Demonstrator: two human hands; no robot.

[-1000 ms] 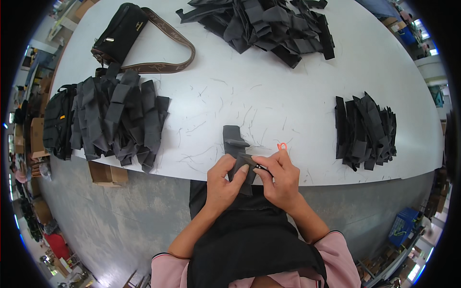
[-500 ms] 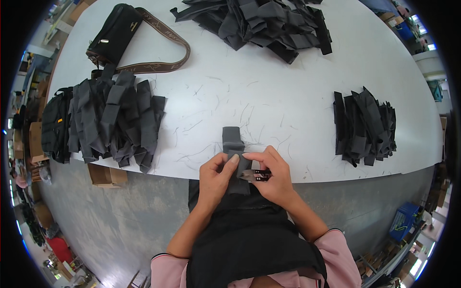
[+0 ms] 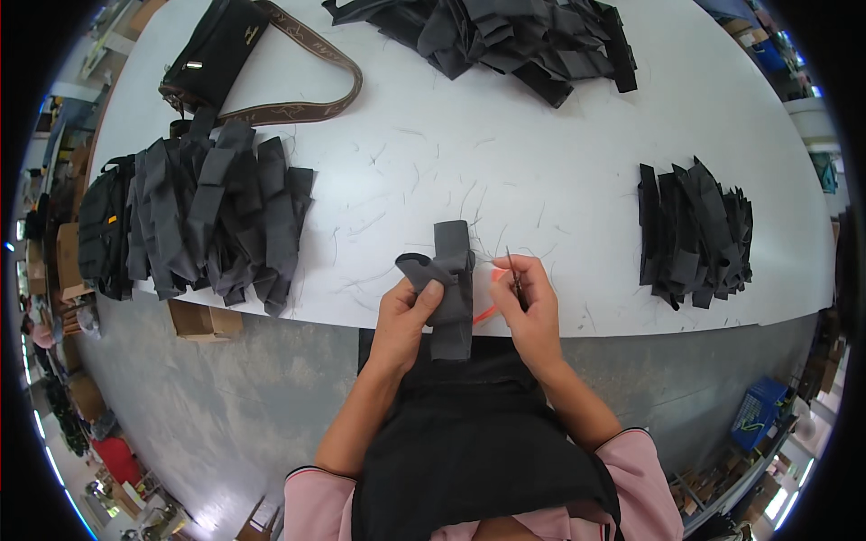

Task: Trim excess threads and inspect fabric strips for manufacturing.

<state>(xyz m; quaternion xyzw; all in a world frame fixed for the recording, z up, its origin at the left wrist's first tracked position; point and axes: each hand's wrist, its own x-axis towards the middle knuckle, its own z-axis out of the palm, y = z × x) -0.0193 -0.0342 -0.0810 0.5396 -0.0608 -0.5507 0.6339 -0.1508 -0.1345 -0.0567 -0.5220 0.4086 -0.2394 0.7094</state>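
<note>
My left hand [image 3: 400,326] is closed on a dark grey fabric strip [image 3: 453,311], the thumb pressing on top. The strip stands lengthwise at the table's near edge, and a folded flap sticks out to the upper left above my thumb. Just right of it, apart from the cloth, my right hand [image 3: 536,323] grips small thread snips [image 3: 515,278] with their thin blades pointing away from me. Something orange [image 3: 486,315] shows between that hand and the strip; its kind is unclear. Loose dark threads lie on the table around the strip's far end.
Piles of similar strips lie at left [image 3: 216,212], right [image 3: 695,236] and far centre [image 3: 505,41] of the white table [image 3: 577,180]. A black bag [image 3: 216,59] with a brown strap and a black backpack [image 3: 105,230] are at left. Below, a cardboard box [image 3: 203,321] sits on the floor.
My right hand has drawn away to the right from the strip, the snips turning to point away. The strip has shifted, its flap now sticking out leftward. The orange thing has come into sight.
</note>
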